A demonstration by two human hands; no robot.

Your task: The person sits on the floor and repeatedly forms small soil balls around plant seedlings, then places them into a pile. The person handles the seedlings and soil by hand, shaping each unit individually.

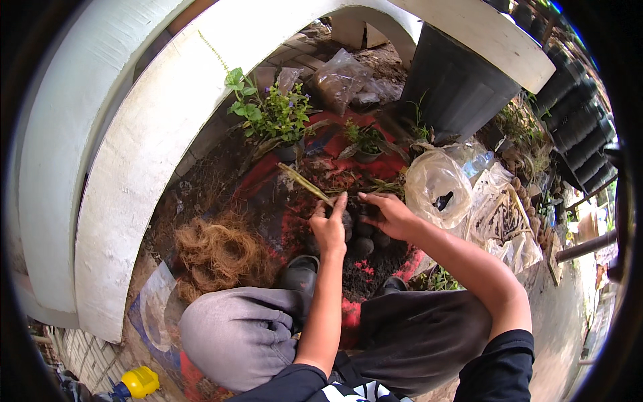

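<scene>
My left hand point(328, 230) is closed round a long pale yellow-green stalk point(305, 183), which sticks out up and to the left. Beside it, my right hand point(390, 214) has its thumb and forefinger pinched near the left fingertips; what they hold, if anything, is too small to make out. Below the hands, several dark round balls point(362, 246) sit by a heap of black soil point(365, 280). My fingers partly hide them. A red sheet point(350, 315) strewn with soil lies under all this, between my legs.
Brown fibre point(224, 253) is heaped at the left. Potted plants point(278, 114) stand beyond my hands, with a large black pot point(455, 84) at the far right. A clear plastic bag point(435, 181) lies right of my hands. A white curved wall point(127, 147) rises at the left.
</scene>
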